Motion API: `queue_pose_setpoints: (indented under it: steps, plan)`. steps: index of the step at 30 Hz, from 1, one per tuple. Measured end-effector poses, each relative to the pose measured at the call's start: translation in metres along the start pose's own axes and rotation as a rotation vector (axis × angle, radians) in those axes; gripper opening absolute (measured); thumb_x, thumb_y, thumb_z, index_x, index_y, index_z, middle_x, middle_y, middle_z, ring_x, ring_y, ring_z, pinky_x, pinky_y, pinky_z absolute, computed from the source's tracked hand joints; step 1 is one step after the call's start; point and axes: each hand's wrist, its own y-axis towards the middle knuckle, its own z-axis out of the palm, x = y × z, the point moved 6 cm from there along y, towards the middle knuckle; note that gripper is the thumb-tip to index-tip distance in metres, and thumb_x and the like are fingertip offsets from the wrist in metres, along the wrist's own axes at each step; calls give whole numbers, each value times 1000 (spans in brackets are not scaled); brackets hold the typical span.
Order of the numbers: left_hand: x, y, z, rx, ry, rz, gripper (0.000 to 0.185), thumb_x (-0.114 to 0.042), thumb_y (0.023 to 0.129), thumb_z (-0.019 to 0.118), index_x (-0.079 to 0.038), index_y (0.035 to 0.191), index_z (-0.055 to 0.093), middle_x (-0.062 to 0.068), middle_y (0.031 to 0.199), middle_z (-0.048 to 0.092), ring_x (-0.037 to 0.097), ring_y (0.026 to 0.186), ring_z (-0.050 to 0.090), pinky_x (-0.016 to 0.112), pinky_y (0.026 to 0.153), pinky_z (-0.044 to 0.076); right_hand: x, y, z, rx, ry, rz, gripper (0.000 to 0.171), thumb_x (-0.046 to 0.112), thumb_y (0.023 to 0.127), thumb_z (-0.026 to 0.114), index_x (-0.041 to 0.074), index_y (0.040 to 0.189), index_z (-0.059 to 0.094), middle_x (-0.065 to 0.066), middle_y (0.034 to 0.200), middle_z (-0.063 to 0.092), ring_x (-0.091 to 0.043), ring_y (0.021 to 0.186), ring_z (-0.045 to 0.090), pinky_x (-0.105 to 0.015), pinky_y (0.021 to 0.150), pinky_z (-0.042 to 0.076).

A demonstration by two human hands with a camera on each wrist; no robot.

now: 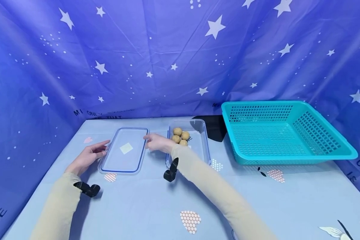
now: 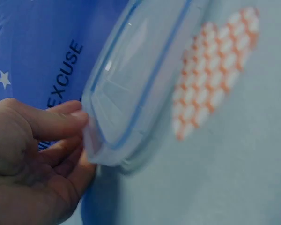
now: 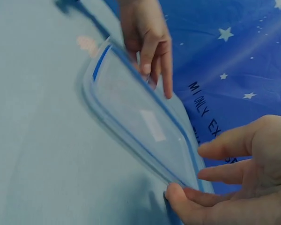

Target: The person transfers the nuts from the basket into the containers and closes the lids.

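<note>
A pale blue tablecloth [image 1: 144, 206] with honeycomb hearts covers the table. Behind it hangs a deep blue backdrop [image 1: 156, 56] with white stars and dots, folding around both sides of the table. Even, soft light.

Staged tabletop recording set: blue star-printed cloth backdrop [image 1: 180, 56] draped round a table [image 1: 156, 206] under pale blue heart-patterned cover, with teal plastic basket [image 1: 288, 133].

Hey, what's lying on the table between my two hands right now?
The clear lid with blue trim lies flat between left hand and right hand, both touching its edges; the head view shows it.
</note>
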Motion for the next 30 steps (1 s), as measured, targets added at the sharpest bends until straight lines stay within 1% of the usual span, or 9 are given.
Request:
queue_pose_setpoints:
  steps: [5,8,10,11,16,18,20,23,30]
  plan:
    - [-6,0,1,6,33,15,56,5,94,50,7,147,31,33,128,45,16,98,49,19,75,46,-2,1,2,-12,0,29,59,-1,95,54,0,149,32,-21,148,34,-31,130,42,-35,101,44]
    - [-6,-1,1,-5,1,20,57,3,93,53,8,146,31,32,127,46,12,95,50,20,72,46,-2,1,0,-31,11,30,61,0,94,56,1,150,31,-19,150,33,-30,129,44,-35,101,44]
    - [-4,-1,2,-12,-57,24,59,2,93,55,7,147,30,28,125,49,8,93,51,20,72,47,-1,2,-2,-49,17,12,62,0,94,57,2,150,31,-17,152,32,-27,121,51,-36,103,42]
    - [-3,-2,2,-15,-109,25,59,2,94,55,7,147,30,24,122,51,6,92,51,19,72,47,0,2,-3,-58,22,-1,63,-1,93,56,3,151,30,-16,152,32,-24,109,57,-37,104,40]
    - [-4,-4,3,-13,-455,57,59,5,95,54,1,149,32,6,111,54,5,90,56,16,77,49,4,1,-10,-142,31,-78,66,-4,91,56,6,151,31,-12,155,28,-24,119,51,-43,111,30]
    - [-9,-4,4,-8,-551,77,58,7,95,54,-1,149,34,5,110,53,6,91,57,16,79,50,6,-1,-15,-191,32,-103,64,-3,92,56,8,151,34,-11,155,29,-29,128,45,-43,111,31]
    - [-15,-1,4,-12,-589,86,59,7,94,54,-2,149,33,6,110,53,6,90,58,16,79,50,8,-3,-21,-234,38,-131,61,0,93,57,11,150,37,-10,154,32,-27,116,56,-42,107,38]
    - [-23,1,6,-12,-646,104,58,6,94,55,-6,148,38,4,109,54,6,91,58,16,79,50,12,-8,-29,-293,58,-178,58,2,93,59,13,148,41,-9,151,34,-24,103,61,-40,98,46]
    - [-38,3,22,-7,-719,122,59,5,95,56,-9,149,38,5,116,50,8,98,57,17,86,49,15,-29,-47,-388,75,-225,59,-1,91,61,14,145,45,-8,146,37,-21,103,58,-27,81,51]
